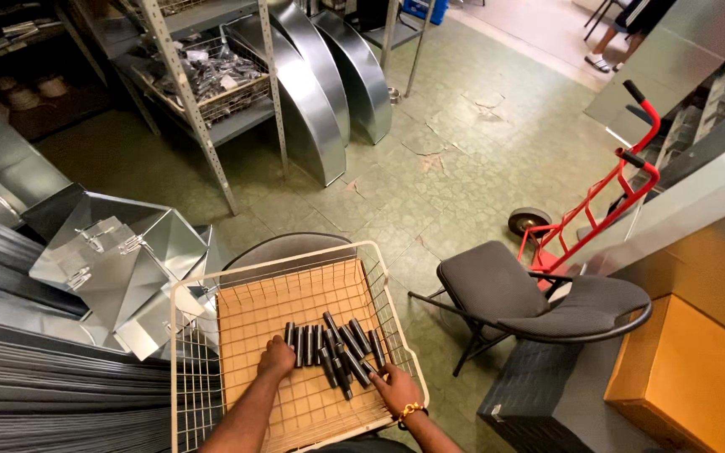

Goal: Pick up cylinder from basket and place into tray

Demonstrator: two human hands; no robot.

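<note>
A cream wire basket lined with brown cardboard sits in front of me. Several short dark metal cylinders lie in a loose row on the cardboard. My left hand rests on the liner at the left end of the row, fingers curled against the nearest cylinders. My right hand, with a gold bracelet at the wrist, lies at the row's right end, fingertips touching the cylinders. I cannot tell whether either hand grips one.
Sheet-metal duct pieces are stacked left. A metal shelf and curved metal sheets stand behind. A grey folding chair, a red hand truck and an orange box are right. A person's legs show far off.
</note>
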